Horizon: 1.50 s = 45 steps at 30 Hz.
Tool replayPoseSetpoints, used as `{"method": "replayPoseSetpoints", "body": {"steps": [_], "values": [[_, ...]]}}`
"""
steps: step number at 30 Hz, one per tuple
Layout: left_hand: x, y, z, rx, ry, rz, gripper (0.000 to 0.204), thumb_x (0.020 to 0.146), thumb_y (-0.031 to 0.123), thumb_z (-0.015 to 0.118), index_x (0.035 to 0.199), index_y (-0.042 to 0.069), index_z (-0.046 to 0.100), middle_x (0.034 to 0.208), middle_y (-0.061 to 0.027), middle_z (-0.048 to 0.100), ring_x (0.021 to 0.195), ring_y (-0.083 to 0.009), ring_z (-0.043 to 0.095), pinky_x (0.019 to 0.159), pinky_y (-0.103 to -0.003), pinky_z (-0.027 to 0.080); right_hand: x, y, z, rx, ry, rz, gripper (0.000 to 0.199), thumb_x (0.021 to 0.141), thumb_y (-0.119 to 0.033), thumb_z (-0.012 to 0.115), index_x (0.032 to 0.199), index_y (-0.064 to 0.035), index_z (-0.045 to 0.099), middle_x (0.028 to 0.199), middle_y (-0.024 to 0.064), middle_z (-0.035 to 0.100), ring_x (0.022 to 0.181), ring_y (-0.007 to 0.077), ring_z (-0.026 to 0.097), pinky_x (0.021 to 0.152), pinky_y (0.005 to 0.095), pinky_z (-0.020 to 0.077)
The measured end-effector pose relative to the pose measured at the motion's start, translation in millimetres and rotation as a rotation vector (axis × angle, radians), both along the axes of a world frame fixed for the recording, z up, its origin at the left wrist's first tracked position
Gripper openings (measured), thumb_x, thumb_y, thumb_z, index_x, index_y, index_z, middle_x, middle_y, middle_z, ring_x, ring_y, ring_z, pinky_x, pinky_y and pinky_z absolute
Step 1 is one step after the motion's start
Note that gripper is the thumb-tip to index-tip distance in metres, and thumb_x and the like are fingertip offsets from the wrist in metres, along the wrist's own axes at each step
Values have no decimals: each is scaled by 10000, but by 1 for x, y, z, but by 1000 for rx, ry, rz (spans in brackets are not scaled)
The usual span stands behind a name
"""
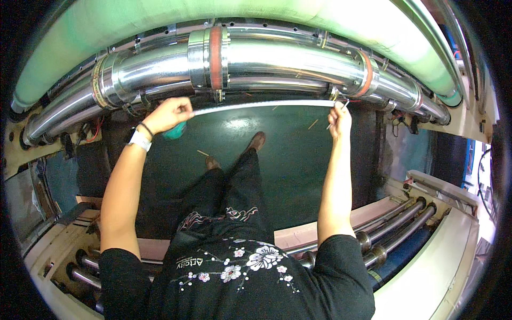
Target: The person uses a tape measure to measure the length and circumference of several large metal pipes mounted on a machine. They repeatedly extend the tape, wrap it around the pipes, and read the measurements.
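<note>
Head view: a pale strip (261, 104) is held stretched, pinched in the grip of the left hand (169, 113) and of the right hand (340, 120), near a shiny roller (298, 61). A teal thing (174, 132) is partly hidden by the left hand.

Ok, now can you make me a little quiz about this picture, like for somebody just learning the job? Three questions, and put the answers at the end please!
1. True or false: the pale strip stretches between the left hand and the right hand.

2. Pick one: what is printed on the front of the black shirt?
A) Stripes
B) Stars
C) Flowers

3. Fill in the missing word: the big roller along the top of the picture is coloured ____.

Key:
1. True: each hand holds it.
2. C
3. Green
</note>
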State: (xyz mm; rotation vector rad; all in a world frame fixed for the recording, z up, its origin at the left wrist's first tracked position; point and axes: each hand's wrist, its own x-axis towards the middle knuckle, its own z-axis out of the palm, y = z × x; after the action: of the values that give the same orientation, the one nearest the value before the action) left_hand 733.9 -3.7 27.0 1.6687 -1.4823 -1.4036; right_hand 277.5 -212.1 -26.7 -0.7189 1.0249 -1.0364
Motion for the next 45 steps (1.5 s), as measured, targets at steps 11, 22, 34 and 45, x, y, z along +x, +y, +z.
{"method": "replayPoseSetpoints", "body": {"steps": [11,22,34,45], "values": [[-15,-24,-7,-201,-508,127,259,767,242,577,824,-8,612,819,-174,605,775,-299,584,711,-359,442,22,-20,-18,-171,303,-400,54,787,-52,574,782,-69,523,556,-21,418,424,63,356,351,196,276],[-26,-23,-9,-237,-678,232,265,776,271,547,954,88,618,872,-167,604,842,-332,565,751,-403,446,92,59,-42,150,153,-113,362,879,-369,441,630,-107,418,459,-51,256,380,84,251,366,240,236],[-17,-30,-29,-215,-612,136,208,787,289,539,852,108,619,798,-146,594,814,-325,560,719,-407,441,254,128,-91,428,-137,313,324,921,-285,342,949,-23,531,706,28,569,500,78,408,383,220,289],[-17,-33,-19,-198,-564,111,254,775,254,565,932,61,617,880,-171,599,849,-333,559,739,-375,442,294,133,-103,550,-261,315,333,901,-262,231,970,-6,432,856,205,594,493,141,402,380,234,272]]}}
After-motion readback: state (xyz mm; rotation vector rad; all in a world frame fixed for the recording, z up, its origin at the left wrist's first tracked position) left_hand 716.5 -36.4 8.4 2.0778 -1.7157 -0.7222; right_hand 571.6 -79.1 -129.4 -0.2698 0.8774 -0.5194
